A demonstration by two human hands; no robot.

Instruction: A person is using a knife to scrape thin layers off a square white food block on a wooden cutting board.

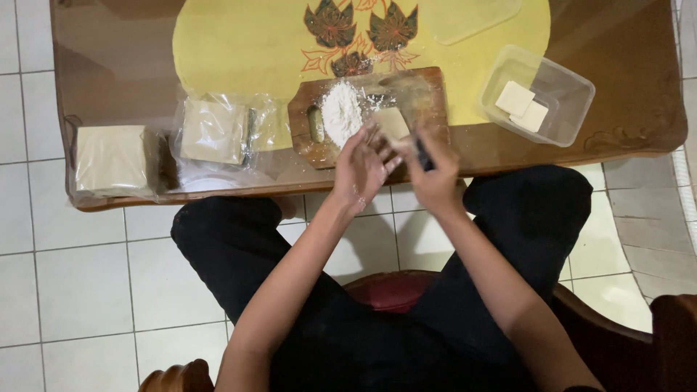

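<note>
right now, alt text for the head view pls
A seated person's left hand and right hand meet over a floured wooden board on a low table. Wrapped stacks of pale squares lie left; a clear tub sits right.

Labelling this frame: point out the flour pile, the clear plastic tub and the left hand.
flour pile point(340, 111): head view, middle of the white heap on the wooden board.
clear plastic tub point(570, 109): head view, its bare right wall.
left hand point(361, 170): head view, back of the hand.

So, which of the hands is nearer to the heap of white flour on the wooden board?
Left. The left hand sits just below the flour heap, fingertips almost at its edge. The right hand is further off, at the other side of the wooden board, holding something dark.
</note>
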